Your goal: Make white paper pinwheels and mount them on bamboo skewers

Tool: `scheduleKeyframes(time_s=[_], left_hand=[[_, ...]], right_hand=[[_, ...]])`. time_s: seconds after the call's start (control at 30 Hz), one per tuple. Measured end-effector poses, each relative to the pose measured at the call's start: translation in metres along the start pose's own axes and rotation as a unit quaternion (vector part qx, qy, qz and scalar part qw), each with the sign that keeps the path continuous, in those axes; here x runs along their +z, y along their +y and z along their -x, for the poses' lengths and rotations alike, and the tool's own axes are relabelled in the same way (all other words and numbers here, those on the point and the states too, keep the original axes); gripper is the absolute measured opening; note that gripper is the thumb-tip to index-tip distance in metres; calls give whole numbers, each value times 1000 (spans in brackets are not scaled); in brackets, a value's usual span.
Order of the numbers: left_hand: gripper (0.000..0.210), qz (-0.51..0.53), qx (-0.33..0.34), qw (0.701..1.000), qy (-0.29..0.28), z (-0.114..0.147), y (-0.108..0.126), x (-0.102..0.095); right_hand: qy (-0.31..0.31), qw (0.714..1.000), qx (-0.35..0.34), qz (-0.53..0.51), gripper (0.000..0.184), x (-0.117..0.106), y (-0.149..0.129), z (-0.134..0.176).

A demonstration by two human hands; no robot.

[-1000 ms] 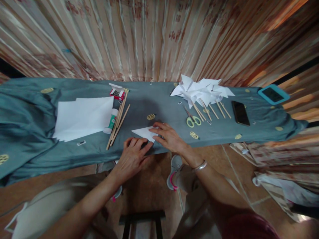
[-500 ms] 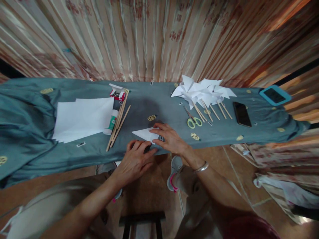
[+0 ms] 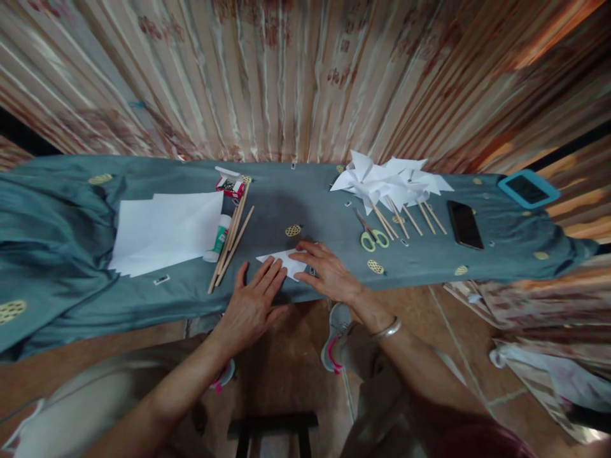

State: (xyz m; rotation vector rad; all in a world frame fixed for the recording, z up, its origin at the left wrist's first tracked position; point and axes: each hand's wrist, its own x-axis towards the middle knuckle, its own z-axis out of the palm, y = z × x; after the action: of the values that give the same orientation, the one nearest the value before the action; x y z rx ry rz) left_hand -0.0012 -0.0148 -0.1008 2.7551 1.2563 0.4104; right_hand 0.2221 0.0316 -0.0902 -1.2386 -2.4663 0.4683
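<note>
A small folded triangle of white paper (image 3: 291, 263) lies flat near the front edge of the cloth-covered table. My left hand (image 3: 254, 304) rests its outstretched fingers on the triangle's left part. On its right side, the fingers of my right hand (image 3: 327, 270) press down, spread a little, with a silver bangle on that wrist. Left of my hands lie several wooden sticks (image 3: 233, 238) and a green-and-white glue stick (image 3: 218, 238). Green-handled scissors (image 3: 373, 238) lie off to the right.
White paper sheets (image 3: 162, 232) are stacked at left, near a red box of pins (image 3: 231, 186). Several paper pinwheels (image 3: 389, 178) on sticks lie at back right. Farther right are a phone (image 3: 464, 224) and a blue-framed tablet (image 3: 529, 188). A curtain (image 3: 286, 83) hangs behind the table.
My left hand has straightened its fingers and moved onto the paper triangle's left part. My right hand stays on the right side. The whole view has shifted slightly.
</note>
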Motion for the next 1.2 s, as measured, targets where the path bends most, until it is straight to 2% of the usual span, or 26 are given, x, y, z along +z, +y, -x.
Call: scheduleKeyframes(time_s=[0.17, 0.57, 0.77, 0.87, 1.0, 1.2], left_hand=[[54, 7, -16, 1000, -10, 0, 1, 0], [56, 7, -59, 998, -36, -1, 6, -8], [59, 13, -63, 997, -31, 1, 6, -7], [58, 20, -69, 997, -8, 1, 5, -5], [57, 45, -88, 994, 51, -3, -2, -2], [61, 179, -130, 967, 126, -18, -20, 2]], right_hand=[[21, 1000, 5, 3, 40, 6, -2, 4], [-2, 1000, 25, 0, 43, 4, -8, 5], [-5, 998, 42, -40, 69, 4, -12, 16], [27, 995, 53, -81, 62, 1, -9, 20], [82, 990, 95, -59, 54, -2, -2, 16], [46, 992, 115, -19, 53, -7, 0, -2]])
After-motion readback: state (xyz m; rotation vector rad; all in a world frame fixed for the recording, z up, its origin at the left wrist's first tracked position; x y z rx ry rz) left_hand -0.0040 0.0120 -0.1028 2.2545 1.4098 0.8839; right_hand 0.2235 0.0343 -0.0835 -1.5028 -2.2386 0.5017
